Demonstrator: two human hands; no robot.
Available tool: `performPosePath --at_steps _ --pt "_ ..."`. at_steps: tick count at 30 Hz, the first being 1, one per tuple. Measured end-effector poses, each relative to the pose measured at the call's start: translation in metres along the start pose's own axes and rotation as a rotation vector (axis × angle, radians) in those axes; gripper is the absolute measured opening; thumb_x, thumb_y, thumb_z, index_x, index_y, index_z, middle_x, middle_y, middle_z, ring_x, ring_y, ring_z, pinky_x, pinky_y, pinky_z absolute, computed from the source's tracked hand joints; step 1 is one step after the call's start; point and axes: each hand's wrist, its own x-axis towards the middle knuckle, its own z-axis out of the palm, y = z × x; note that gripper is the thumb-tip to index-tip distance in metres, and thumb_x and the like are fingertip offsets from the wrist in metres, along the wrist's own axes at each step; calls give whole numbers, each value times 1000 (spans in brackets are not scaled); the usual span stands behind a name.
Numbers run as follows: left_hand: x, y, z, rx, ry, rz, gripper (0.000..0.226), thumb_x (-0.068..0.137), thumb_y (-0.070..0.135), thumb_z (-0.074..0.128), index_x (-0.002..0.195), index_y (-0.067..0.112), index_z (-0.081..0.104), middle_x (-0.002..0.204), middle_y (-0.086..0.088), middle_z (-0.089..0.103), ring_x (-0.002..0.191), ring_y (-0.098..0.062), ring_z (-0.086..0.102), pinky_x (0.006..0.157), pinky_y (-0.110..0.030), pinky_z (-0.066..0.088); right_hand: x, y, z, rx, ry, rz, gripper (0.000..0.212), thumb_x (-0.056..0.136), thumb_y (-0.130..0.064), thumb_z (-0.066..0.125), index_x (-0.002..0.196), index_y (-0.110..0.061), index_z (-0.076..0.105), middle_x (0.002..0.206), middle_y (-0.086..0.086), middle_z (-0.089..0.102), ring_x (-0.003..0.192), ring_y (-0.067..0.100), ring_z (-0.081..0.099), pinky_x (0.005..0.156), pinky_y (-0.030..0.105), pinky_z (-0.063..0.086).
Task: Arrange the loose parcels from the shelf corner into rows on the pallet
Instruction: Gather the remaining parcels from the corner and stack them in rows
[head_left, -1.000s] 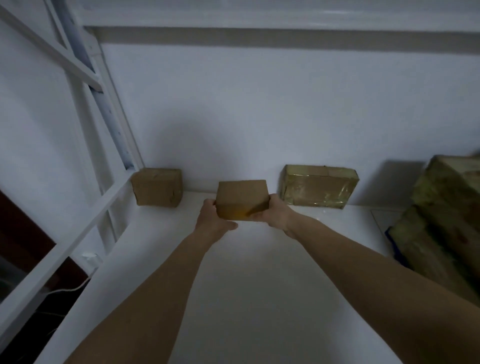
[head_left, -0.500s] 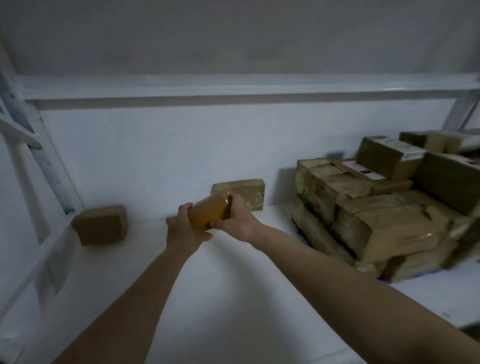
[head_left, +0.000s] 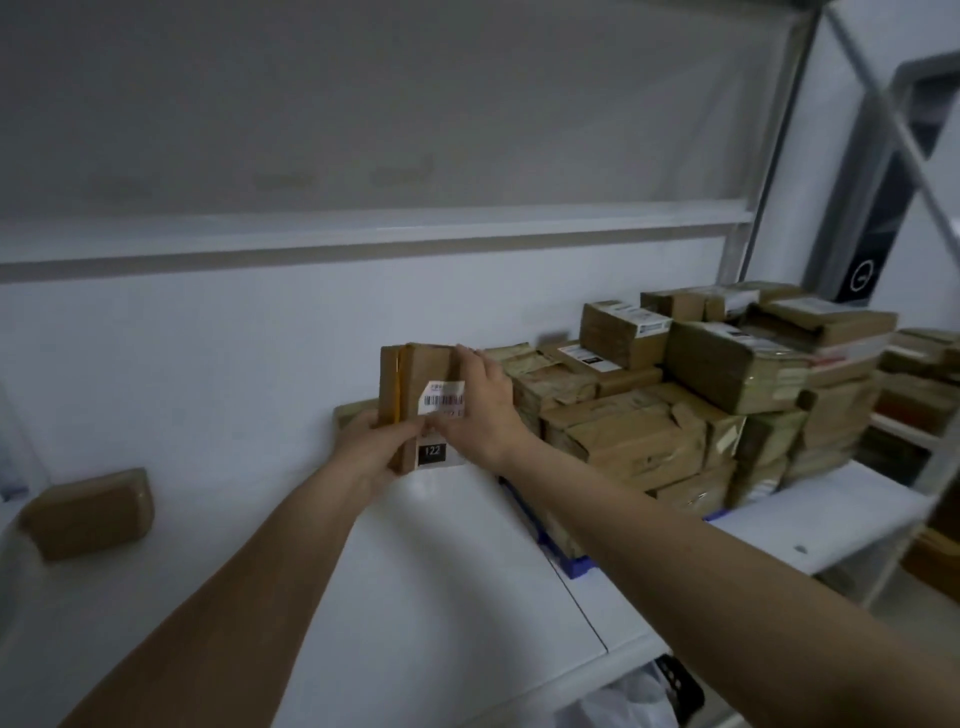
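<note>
I hold a brown cardboard parcel (head_left: 415, 384) upright in both hands above the white shelf (head_left: 447, 561); it bears a barcode label and a black tag reading 122. My left hand (head_left: 371, 449) grips its lower left edge. My right hand (head_left: 480, 405) holds its right side, fingers over the top corner. Just right of it stand stacked brown parcels (head_left: 675, 405) on a blue pallet (head_left: 571, 564). A loose brown parcel (head_left: 91, 512) lies at the far left of the shelf. Another parcel (head_left: 350, 413) sits against the wall, mostly hidden behind my left hand.
White shelf uprights and diagonal braces (head_left: 779, 156) rise at the right. The shelf above (head_left: 363, 228) runs across the top. More parcels (head_left: 924, 358) sit on a neighbouring rack at far right. A dark and white object (head_left: 660, 691) shows below the shelf's front edge.
My view swung right from the shelf corner toward the pallet stack. Both hands carried the parcel rightward and turned it upright, so its labelled face now points at me.
</note>
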Motion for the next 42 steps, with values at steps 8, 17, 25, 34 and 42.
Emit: performPosePath --at_steps 8,17,25,34,42 --pt "15 36 103 -172 -162 -129 32 80 44 72 104 24 63 102 -7 71 90 -25 68 75 -42 57 10 63 -90 60 22 106 68 89 -24 62 146 -11 28 141 14 36 130 29 39 110 43 34" --pt "45 60 255 -132 -315 -106 50 88 37 66 134 32 45 115 -3 68 97 -24 68 76 -39 57 46 160 -202 -185 -34 184 34 94 -18 50 125 -4 56 126 15 58 111 26 55 85 31 46" --pt "68 62 325 16 -260 -100 43 83 33 72 119 15 58 107 -9 71 93 -23 69 74 -35 59 68 214 -237 -388 -75 190 20 89 -17 50 101 -7 62 109 16 63 95 28 55 76 35 47" --pt "71 58 342 200 -218 -192 52 84 38 71 123 9 56 112 -17 67 88 -26 69 66 -29 59 67 233 -236 -579 -189 95 38 92 -16 46 128 -3 47 130 19 49 122 34 40 98 38 33" --pt "77 60 341 428 -113 -167 54 90 49 57 124 7 56 109 -16 67 78 -20 69 65 -28 58 69 238 -234 -630 -237 64 38 91 -19 46 124 -2 49 133 22 43 124 38 36 103 43 35"
